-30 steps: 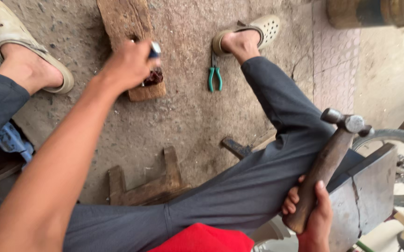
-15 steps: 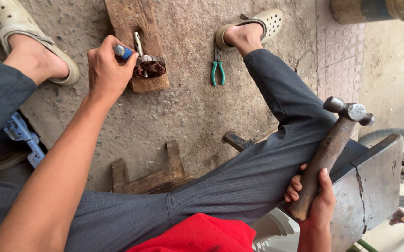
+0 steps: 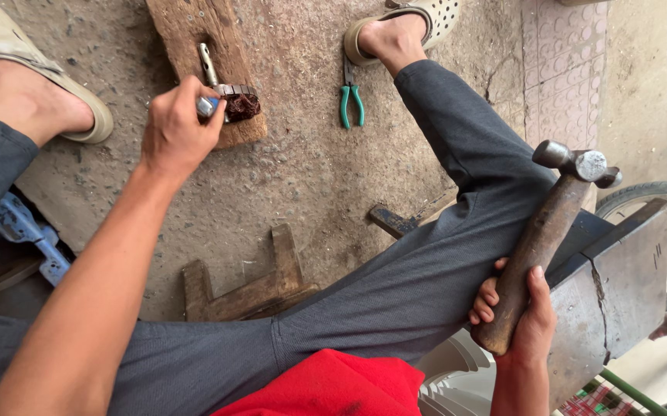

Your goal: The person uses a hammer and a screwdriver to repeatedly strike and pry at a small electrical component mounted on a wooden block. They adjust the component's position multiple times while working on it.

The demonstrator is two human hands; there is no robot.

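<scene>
My left hand (image 3: 175,127) is closed around a small tool with a blue handle (image 3: 207,105), its tip against a dark rusty round part (image 3: 240,102) lying on a wooden plank (image 3: 204,46) on the concrete floor. A thin metal rod (image 3: 208,63) lies on the plank just above the part. My right hand (image 3: 522,323) grips the wooden handle of a ball-peen hammer (image 3: 549,223), head up, beside my right knee. Both legs in grey trousers frame the plank, with feet in pale clogs.
Green-handled pliers (image 3: 350,100) lie on the floor near my right foot (image 3: 391,38). A small wooden frame (image 3: 248,285) sits under my leg. A blue metal piece (image 3: 25,231) lies at left. A grey metal block (image 3: 618,277) and a bicycle wheel (image 3: 649,200) stand at right.
My left hand has drawn back toward me along the plank, now pressing the blue-handled tool against the near side of the rusty part. The hammer stays raised in my right hand.
</scene>
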